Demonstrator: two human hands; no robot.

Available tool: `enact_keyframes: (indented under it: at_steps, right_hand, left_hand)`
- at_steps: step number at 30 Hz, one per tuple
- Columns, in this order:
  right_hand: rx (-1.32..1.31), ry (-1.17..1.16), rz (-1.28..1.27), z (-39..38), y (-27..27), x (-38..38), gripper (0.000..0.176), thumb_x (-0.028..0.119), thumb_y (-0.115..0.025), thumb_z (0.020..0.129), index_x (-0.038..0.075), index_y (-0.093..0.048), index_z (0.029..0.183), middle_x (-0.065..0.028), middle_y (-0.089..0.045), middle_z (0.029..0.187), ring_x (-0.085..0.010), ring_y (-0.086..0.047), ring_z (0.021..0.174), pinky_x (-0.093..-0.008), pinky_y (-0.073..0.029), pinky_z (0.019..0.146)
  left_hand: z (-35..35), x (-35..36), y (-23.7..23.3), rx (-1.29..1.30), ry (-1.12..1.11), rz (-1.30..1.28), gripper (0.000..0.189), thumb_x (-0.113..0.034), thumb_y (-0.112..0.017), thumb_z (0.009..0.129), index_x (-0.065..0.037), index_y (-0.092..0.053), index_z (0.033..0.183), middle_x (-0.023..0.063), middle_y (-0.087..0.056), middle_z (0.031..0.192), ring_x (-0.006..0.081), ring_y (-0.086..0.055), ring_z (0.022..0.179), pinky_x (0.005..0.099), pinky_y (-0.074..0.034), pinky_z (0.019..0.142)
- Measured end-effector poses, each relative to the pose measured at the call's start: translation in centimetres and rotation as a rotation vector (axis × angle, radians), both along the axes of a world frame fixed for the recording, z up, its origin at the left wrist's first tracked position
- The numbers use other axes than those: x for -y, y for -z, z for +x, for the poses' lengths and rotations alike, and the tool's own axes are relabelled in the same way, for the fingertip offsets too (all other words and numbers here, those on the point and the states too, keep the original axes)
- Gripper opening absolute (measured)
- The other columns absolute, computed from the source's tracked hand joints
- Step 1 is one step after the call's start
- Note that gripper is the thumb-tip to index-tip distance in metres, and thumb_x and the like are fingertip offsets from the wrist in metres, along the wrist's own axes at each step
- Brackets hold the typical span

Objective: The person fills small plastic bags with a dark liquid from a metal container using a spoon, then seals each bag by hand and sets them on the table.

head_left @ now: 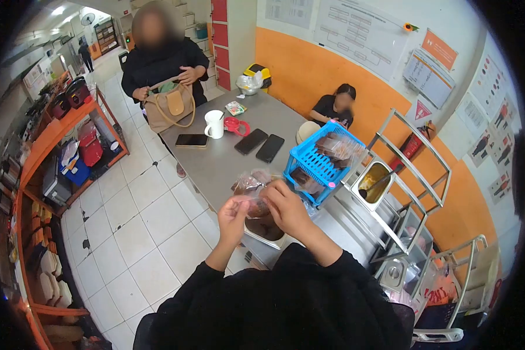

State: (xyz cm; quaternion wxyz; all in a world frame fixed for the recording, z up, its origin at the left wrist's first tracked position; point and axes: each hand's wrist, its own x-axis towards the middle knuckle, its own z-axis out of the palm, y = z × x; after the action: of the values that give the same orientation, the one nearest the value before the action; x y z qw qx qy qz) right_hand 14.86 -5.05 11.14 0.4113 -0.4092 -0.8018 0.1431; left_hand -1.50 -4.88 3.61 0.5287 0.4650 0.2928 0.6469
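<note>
Between my two hands hangs a clear plastic bag (252, 182) with brown contents, over the near edge of the grey table. My left hand (234, 217) pinches the plastic between thumb and fingers. Fingers bent, my right hand (284, 205) grips the bag from the other side. Below them a metal pan (268, 230) holds something brown, partly hidden by my hands. Right beside my right hand stands a blue plastic basket (316, 162), with more bagged brown items (338, 149) on top.
Phones (251, 142), a white mug (214, 124) and a red lid (237, 126) lie on the table (186, 163). A person with a handbag (169, 105) stands at its far left; another person (334, 108) is behind the basket. Right: metal pan of yellow food (372, 184), metal rack (426, 189).
</note>
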Motion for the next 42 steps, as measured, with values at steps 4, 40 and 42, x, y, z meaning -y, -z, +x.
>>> enact_keyframes:
  at_steps: [4,40,42]
  right_hand:
    - [-0.089,0.096,0.041,-0.1,-0.9,0.5,0.028,-0.001,-0.059,0.082,0.005,-0.058,0.110,-0.0144,-0.058,0.097,-0.0339,-0.060,0.088,-0.0421,-0.049,0.071]
    - [0.118,0.155,0.024,-3.5,-0.3,1.9,0.060,0.003,-0.063,0.078,0.001,-0.039,0.133,-0.0067,-0.057,0.087,-0.0278,-0.053,0.090,-0.0487,-0.033,0.099]
    - [0.163,0.175,0.044,-3.8,0.2,2.0,0.062,0.006,-0.063,0.079,0.001,-0.037,0.136,-0.0061,-0.057,0.087,-0.0269,-0.053,0.089,-0.0506,-0.032,0.101]
  left_hand:
    - [0.4,-0.8,-1.3,-0.019,-0.022,0.014,0.014,-0.009,-0.055,0.096,0.003,-0.061,0.102,0.0099,-0.068,0.094,0.0149,-0.065,0.084,0.0284,-0.051,0.081]
    - [-1.5,0.6,-0.7,-0.526,-0.266,0.231,0.008,-0.007,-0.064,0.086,0.001,-0.065,0.087,0.0096,-0.067,0.079,0.0173,-0.065,0.072,0.0286,-0.050,0.067]
    - [-1.5,1.1,-0.8,-0.569,-0.303,0.267,0.008,-0.007,-0.064,0.085,0.000,-0.065,0.087,0.0099,-0.067,0.079,0.0176,-0.065,0.071,0.0289,-0.050,0.067]
